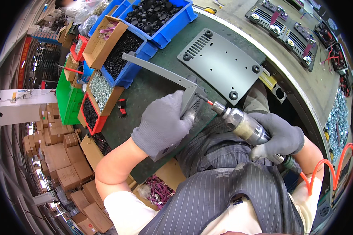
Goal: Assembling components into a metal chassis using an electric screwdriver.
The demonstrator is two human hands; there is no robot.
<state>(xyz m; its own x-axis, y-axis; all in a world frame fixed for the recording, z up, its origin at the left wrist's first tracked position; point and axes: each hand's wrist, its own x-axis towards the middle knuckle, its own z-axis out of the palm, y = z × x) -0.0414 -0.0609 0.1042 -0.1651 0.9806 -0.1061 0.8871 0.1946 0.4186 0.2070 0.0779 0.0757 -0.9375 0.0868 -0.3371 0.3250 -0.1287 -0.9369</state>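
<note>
Bent metal frame [157,69], held tilted over the near edge of the green-topped desk [145,92], one long arm reaching away to the upper left, end flange turned toward the right. Farther back on the same desk, flat gray panel [219,64], lying with a bank of slots at its far-left end. Left of that, blue bin [179,26] heaped with round black parts, and just beside it a second blue bin [131,77], full of smaller black pieces. Power screwdriver [245,125], gray and cylindrical, slanting toward the frame's flange, red hose [335,185] behind it. Left grip [162,121], gray-gloved, fingers and thumb curled firmly around the frame near its corner. Right grip [280,135], gloved likewise, wrapped around the rear part of the screwdriver. Cardboard tray of silver screws, next to a small red bin [100,123] of dark ones. Round black feet [233,95], one near each corner of the panel. Smallest, screwdriver bit [203,98], tip right at the flange; contact impossible to tell.
</note>
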